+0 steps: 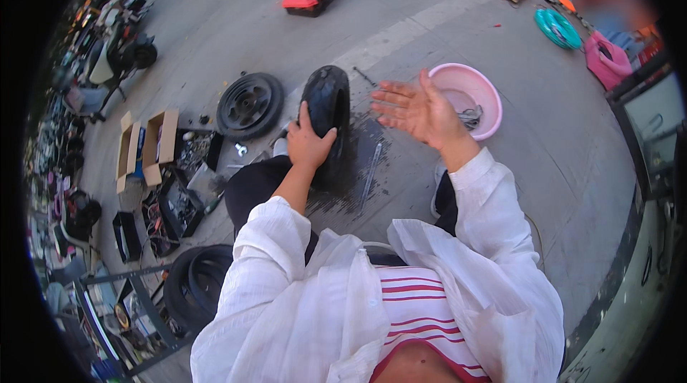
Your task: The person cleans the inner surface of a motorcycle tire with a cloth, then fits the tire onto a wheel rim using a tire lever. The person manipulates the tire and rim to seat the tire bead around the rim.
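On the grey floor [401, 47], the left hand [309, 141] grips a small black rubber tyre [328, 107] standing upright; right hand [418, 111] spread open. Tyre looks heavy, stiff, maybe wet; hold its top edge.

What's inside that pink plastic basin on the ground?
The round pink plastic basin holds some greyish metal bits near its front wall; what they are is unclear. The open right hand hovers before its left rim, hiding that part.

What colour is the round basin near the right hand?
The basin is pink, seen in the head view.
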### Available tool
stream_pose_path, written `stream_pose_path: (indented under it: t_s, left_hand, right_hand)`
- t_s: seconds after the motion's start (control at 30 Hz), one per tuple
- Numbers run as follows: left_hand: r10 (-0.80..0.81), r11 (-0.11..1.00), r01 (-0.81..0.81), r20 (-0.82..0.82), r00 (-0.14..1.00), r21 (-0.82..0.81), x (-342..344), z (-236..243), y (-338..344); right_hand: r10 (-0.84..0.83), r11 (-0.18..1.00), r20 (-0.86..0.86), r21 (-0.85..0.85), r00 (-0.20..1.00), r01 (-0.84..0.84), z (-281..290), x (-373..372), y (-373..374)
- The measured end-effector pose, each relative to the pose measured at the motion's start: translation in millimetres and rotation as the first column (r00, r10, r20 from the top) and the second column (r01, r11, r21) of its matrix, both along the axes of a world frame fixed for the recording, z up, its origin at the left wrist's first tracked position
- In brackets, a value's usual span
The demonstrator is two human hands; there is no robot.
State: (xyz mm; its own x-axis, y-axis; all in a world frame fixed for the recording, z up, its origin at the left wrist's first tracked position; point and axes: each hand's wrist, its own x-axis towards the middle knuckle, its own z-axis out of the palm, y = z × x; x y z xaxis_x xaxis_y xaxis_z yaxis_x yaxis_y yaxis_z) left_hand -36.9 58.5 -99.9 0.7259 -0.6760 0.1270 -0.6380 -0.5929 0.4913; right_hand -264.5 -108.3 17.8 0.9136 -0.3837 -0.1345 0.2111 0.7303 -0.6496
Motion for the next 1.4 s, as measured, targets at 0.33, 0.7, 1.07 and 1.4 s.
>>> stream_pose_path:
  t_s: [0.33, 0.7, 1.07, 1.4]
  left_hand:
    - [0.082, 0.995, -0.074, -0.141, 0.987, 0.064, -7, 12, 4]
    - [0.046, 0.999, -0.042, -0.127, 0.991, 0.032, -10, 4, -5]
    - [0.026, 0.999, -0.024, -0.092, 0.995, 0.023, -15, 0, -7]
    - [-0.204, 0.972, 0.227, -0.286, 0.936, 0.051, -12, 13, 4]
  right_hand:
    - [-0.037, 0.997, -0.153, -0.069, 0.987, 0.027, -6, 18, -7]
    - [0.025, 0.999, -0.024, -0.031, 0.999, -0.025, 3, 25, -7]
    - [-0.059, 0.99, 0.11, 0.131, 0.992, 0.044, -8, 35, -9]
    - [-0.123, 0.843, -0.592, -0.486, 0.797, -0.23, -83, 81, 17]
